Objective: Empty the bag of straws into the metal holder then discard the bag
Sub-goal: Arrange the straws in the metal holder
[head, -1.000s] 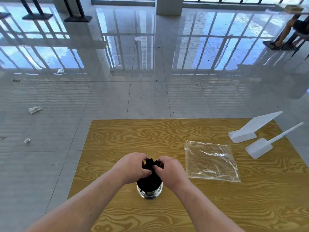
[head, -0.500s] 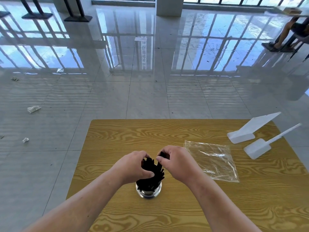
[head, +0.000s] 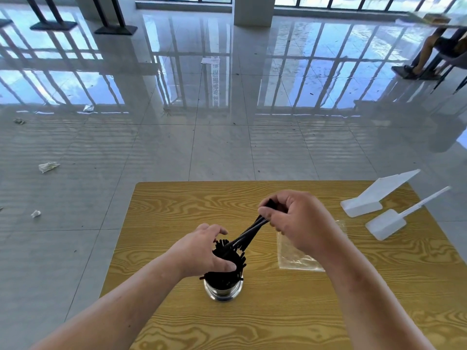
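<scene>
Right grip: right hand (head: 298, 223) is pinching the top ends of a few black straws (head: 249, 233), fingers curling tight on them.
Left grip: left hand (head: 204, 251) is wrapping round the rest of the straws where they are sticking out of the metal holder (head: 222, 291), thumb on the near side, fingers curling over the far side, holding them.
Change: half a second ago both hands were bunching over the tops of the straws. Now the right hand is lifting away to the far right and drawing its few straws out at a slant, with their lower ends still down among the others.
Meaning: the straws are already sitting in the holder, so this is looking like sorting or tidying, not emptying. Discarding the bag is still waiting.
Hand pose: right wrist is bending down with the knuckles facing the camera. The left forearm is coming in from near left, and that hand is sitting low, against the straws.
Holder place: standing upright at the near middle of the desk (head: 177, 210).
Bag: the clear bag (head: 295, 258) is lying flat just right of the holder, partly hidden by the right forearm, seemingly empty, with no hand touching it.
Rest: two white scoops (head: 379, 195) are lying at the far right of the desk.
</scene>
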